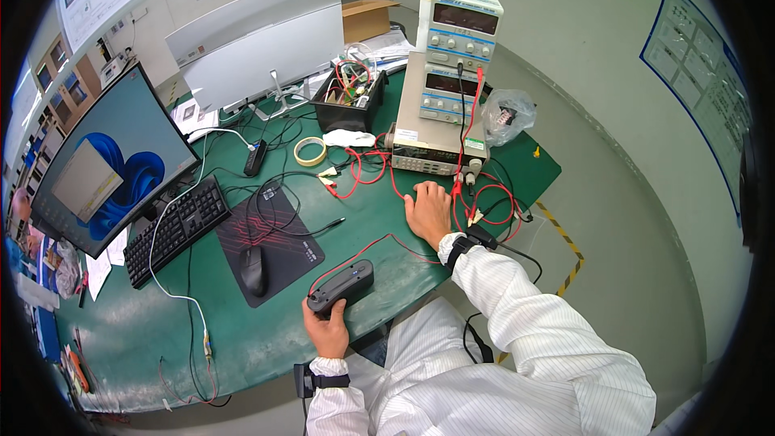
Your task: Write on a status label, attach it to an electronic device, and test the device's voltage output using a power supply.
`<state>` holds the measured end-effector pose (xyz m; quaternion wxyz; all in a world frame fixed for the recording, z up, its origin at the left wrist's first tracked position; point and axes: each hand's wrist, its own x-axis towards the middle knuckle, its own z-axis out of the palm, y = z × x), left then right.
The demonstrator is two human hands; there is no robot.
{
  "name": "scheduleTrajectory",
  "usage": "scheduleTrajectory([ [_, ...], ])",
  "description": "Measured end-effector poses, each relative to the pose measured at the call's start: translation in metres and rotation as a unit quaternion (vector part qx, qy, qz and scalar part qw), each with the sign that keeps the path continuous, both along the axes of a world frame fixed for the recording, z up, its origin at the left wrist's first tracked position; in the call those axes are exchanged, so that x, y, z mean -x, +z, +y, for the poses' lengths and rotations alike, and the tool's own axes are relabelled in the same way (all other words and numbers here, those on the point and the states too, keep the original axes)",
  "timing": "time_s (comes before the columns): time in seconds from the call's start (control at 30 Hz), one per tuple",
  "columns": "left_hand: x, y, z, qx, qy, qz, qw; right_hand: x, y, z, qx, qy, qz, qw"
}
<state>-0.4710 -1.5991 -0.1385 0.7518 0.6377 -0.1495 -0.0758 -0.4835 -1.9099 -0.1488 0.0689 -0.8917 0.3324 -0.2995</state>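
Note:
My left hand (pixel 327 333) is closed around the near end of a dark grey oblong device (pixel 343 286) with rounded ends, at the table's near edge. A thin red wire (pixel 355 255) rises from the device and runs right, toward my right wrist. My right hand (pixel 430 214) lies on the green tabletop (pixel 375 222), its fingers stretched forward and nothing visible in them. Just beyond its fingertips stands a bench instrument (pixel 428 159) with a dark display. Red and black test leads (pixel 462 145) hang down beside that hand. What lies under its palm is hidden.
Two stacked power supplies (pixel 460 28) stand at the back right. A black bin (pixel 353 101) of wires, a tape roll (pixel 310 151) and tangled leads lie left of them. Farther left are a mouse (pixel 253 270), mouse pad (pixel 282 218), keyboard (pixel 173 226) and lit monitor (pixel 113 165).

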Motion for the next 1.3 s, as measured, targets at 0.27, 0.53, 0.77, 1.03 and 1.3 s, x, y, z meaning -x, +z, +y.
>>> scheduleTrajectory([
  [0.27,0.0,-0.002,0.0,-0.003,0.008,-0.002,1.0,-0.001,0.0,0.0,-0.007,0.0,0.002,1.0],
  [0.53,0.0,-0.006,0.0,-0.01,0.002,-0.012,1.0,0.001,0.0,-0.001,-0.008,0.004,0.001,1.0],
  [0.77,-0.002,-0.003,-0.003,-0.011,0.001,-0.009,1.0,0.002,0.0,-0.004,0.006,-0.002,-0.004,1.0],
  [1.03,-0.001,0.004,0.015,-0.036,0.034,0.003,0.999,-0.015,0.004,0.016,0.025,0.011,0.04,0.999],
  [1.3,0.0,-0.007,0.019,-0.081,0.011,-0.035,0.996,-0.01,-0.009,0.002,0.05,0.028,-0.018,0.998],
])
